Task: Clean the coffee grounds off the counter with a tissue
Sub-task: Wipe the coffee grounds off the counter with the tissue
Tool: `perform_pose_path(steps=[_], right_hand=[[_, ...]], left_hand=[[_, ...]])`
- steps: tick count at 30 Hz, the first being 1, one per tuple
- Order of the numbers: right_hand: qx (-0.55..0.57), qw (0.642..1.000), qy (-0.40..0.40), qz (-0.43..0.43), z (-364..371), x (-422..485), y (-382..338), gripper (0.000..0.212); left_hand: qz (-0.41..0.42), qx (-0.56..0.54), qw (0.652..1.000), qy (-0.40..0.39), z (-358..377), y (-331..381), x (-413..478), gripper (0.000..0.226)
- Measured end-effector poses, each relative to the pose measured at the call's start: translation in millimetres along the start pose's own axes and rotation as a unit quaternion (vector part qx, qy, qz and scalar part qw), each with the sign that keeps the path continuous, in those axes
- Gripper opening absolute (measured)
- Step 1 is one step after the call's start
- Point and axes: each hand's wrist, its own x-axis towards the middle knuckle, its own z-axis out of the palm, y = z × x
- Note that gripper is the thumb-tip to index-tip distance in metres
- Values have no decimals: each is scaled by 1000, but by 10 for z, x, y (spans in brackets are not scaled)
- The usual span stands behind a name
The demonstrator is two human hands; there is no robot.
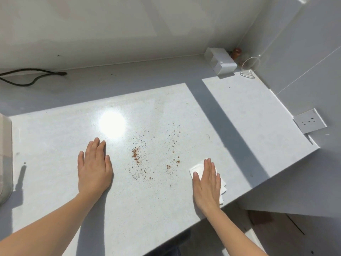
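Brown coffee grounds (pixel 136 156) lie scattered over the middle of the white counter (pixel 156 204), with a smaller patch (pixel 173 161) further right. A folded white tissue (pixel 196 168) lies flat near the counter's front right edge. My right hand (pixel 207 183) rests palm down on the tissue, fingers straight and together, pressing it to the surface. My left hand (pixel 94 169) lies flat and empty on the counter, left of the grounds, fingers extended.
A black cable (pixel 31 76) lies at the back left. A white box (pixel 221 60), a brown bottle (pixel 236 52) and a clear glass item (pixel 250 68) stand in the back right corner. A wall socket (pixel 310 122) is at right, a beige appliance (pixel 5 154) at left.
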Motion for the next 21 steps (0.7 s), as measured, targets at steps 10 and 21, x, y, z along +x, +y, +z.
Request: perform_pose_path(steps=[10, 21], right_hand=[[-172, 977, 33, -120, -402, 169, 234, 43], [-66, 977, 188, 73, -317, 947, 284, 14]], left_hand=[[-1, 2, 1000, -2, 13, -9, -5, 47], [-8, 1, 1000, -2, 15, 2, -15, 47]])
